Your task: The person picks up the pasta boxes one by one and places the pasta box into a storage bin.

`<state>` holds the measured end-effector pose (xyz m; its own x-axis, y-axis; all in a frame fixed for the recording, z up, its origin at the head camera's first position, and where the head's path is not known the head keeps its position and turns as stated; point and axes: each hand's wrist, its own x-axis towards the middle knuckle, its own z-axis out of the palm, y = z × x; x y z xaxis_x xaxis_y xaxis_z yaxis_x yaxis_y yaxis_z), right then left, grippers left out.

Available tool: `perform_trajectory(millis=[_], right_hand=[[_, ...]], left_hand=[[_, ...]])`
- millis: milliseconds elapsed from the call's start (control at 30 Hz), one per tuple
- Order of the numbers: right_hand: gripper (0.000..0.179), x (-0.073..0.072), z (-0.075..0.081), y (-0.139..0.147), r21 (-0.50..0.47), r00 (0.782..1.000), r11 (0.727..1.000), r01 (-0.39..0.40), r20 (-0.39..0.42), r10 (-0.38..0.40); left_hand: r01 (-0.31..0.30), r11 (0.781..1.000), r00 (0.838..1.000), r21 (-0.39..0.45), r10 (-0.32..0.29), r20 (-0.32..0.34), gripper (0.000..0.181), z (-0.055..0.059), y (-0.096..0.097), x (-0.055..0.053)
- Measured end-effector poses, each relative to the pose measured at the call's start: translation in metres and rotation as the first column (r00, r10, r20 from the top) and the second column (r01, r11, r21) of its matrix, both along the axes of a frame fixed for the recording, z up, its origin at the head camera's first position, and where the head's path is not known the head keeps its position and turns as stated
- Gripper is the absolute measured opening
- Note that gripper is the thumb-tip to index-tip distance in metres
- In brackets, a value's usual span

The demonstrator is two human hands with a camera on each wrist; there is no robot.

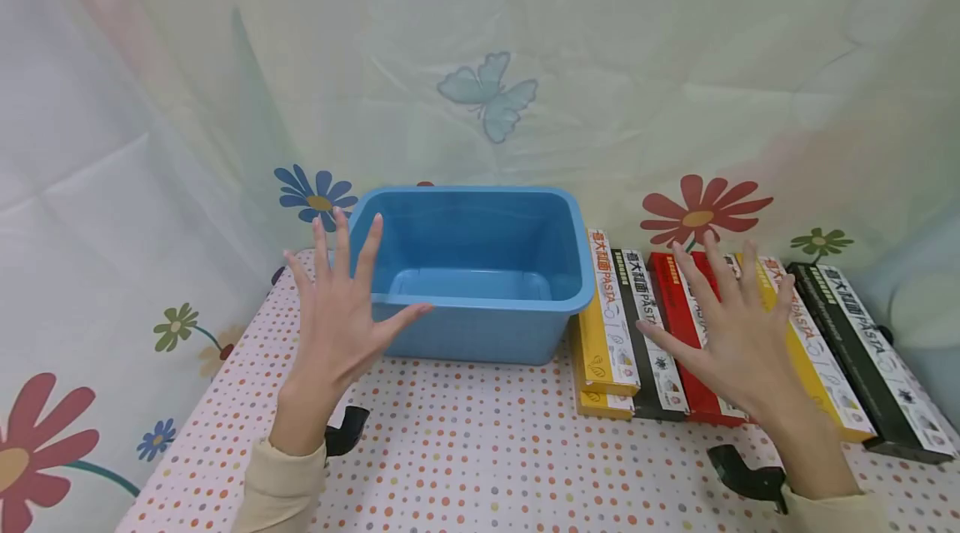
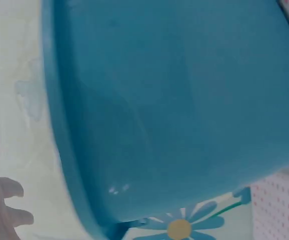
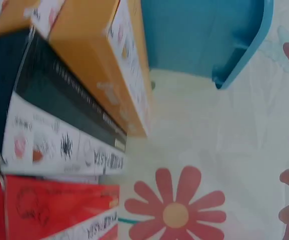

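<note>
My left hand [image 1: 333, 316] is raised with fingers spread, in front of the left end of a blue plastic tub [image 1: 480, 333]. Nothing is in its grasp. My right hand [image 1: 742, 341], also spread and holding nothing, is over the row of pasta boxes. In that row, from left to right, lie a yellow box [image 1: 600, 333] on top of another yellow one, a black box [image 1: 660, 375], a red box [image 1: 708, 400], a yellow box [image 1: 825, 383] and a black box [image 1: 862, 383]. The right wrist view shows the red box [image 3: 59, 205] close up.
A dotted cloth [image 1: 465, 441] covers the table. Behind it hangs a curtain [image 1: 675, 58] printed with flowers and a butterfly. The tub stands against the curtain, its right side next to the stacked yellow boxes. Dark wrist-camera mounts [image 1: 746, 475] jut out beside both wrists.
</note>
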<state>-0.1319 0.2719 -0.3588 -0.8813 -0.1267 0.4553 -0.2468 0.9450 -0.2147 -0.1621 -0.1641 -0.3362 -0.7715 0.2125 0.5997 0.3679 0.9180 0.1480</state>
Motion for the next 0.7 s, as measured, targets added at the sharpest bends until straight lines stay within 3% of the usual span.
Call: perform_trajectory(millis=[133,233,300,367,433,533,633,700], right_hand=[[0.106,0.004,-0.006,-0.01,-0.101,1.0,0.994,-0.027,-0.004,0.027],[0.109,0.008,-0.013,-0.019,-0.242,0.998,0.968,-0.065,-0.004,0.067],[0.11,0.011,-0.019,-0.025,-0.332,0.996,0.939,-0.085,-0.001,0.09],[0.111,0.013,-0.026,-0.032,-0.42,0.994,0.903,-0.091,0.012,0.105],[0.111,0.015,-0.032,-0.038,-0.483,0.994,0.872,-0.079,0.03,0.107],[0.11,0.018,-0.042,-0.047,-0.533,0.993,0.845,-0.044,0.072,0.098],[0.11,0.02,-0.051,-0.053,-0.546,0.988,0.838,-0.016,0.12,0.097],[0.11,0.02,-0.056,-0.056,-0.553,0.983,0.833,-0.006,0.148,0.105]], left_hand=[[-0.016,0.996,1.0,0.082,0.018,-0.019,0.111,0.006,0.004,0.012],[-0.033,0.982,0.998,0.187,0.044,-0.055,0.106,0.008,0.009,0.022],[-0.05,0.96,0.994,0.274,0.075,-0.079,0.099,0.007,0.013,0.03],[-0.07,0.926,0.99,0.372,0.109,-0.084,0.09,0.006,0.017,0.037],[-0.101,0.878,0.99,0.467,0.135,-0.041,0.083,0.003,0.022,0.043],[-0.165,0.804,0.986,0.571,0.138,0.09,0.079,-0.005,0.029,0.051],[-0.218,0.761,0.969,0.611,0.094,0.228,0.081,-0.016,0.038,0.055],[-0.223,0.736,0.959,0.638,0.049,0.28,0.084,-0.024,0.045,0.055]])
